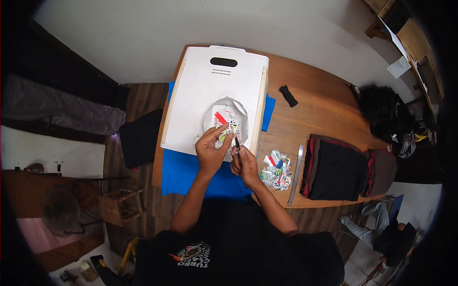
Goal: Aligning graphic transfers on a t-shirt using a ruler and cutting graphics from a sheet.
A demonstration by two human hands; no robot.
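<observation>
My left hand pinches a small sheet of printed stickers, patterned in black, white and yellow. In my right hand is a slim dark pair of scissors, pointing up at the sheet's lower edge. How far the blades are apart is too small to tell. Both hands are over a round white container with paper scraps in it, some red and white. That container stands at the near part of a large white board with an oval handle hole.
Blue cloth lies under the board on the wooden table. To the right are a pile of cut stickers, a metal ruler, folded dark garments and a black bundle. Another person sits at lower right.
</observation>
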